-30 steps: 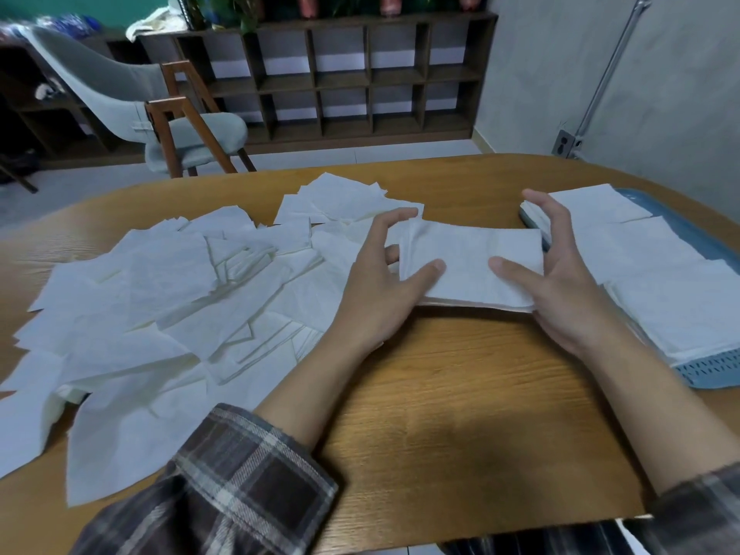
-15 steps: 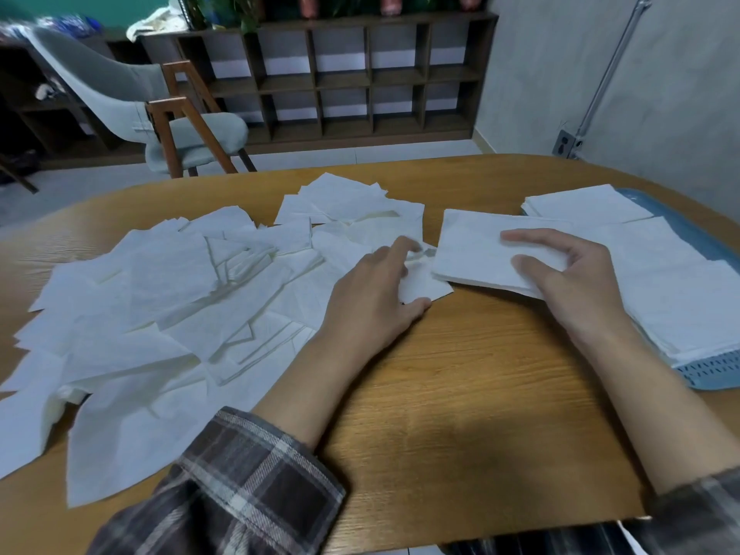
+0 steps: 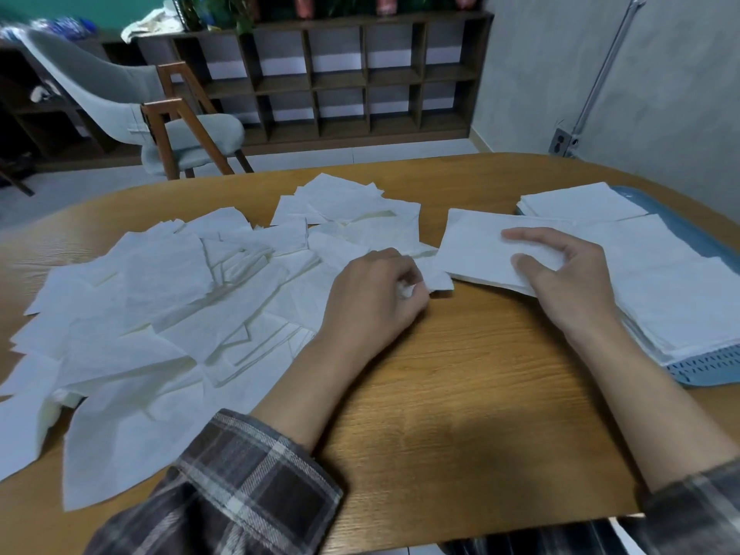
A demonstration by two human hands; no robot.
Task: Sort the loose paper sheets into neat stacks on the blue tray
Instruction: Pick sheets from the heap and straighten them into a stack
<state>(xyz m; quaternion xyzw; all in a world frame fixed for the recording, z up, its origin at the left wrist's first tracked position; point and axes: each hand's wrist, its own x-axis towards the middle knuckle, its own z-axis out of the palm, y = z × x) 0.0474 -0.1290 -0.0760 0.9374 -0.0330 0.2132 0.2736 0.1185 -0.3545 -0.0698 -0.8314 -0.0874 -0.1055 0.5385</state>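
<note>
The wooden table [image 3: 460, 394] carries a wide heap of loose paper sheets [image 3: 160, 306] on the left and the blue tray [image 3: 704, 372] with neat stacks [image 3: 672, 290] on the right. Between them the right hand [image 3: 568, 278] grips a gathered bundle [image 3: 472, 250], thumb and arched fingers on it, overlapping the tray's stacks. The left hand [image 3: 372, 298] pinches a single sheet [image 3: 438, 280] at the heap's edge with curled fingers.

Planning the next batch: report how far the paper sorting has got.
Done: neat stacks lie on the blue tray, among them the far stack and the near stack. In hand: the right hand grips a squared bundle beside them; the left hand pinches a loose sheet. Left: the big loose pile on the table, seemingly most of the job.
</note>
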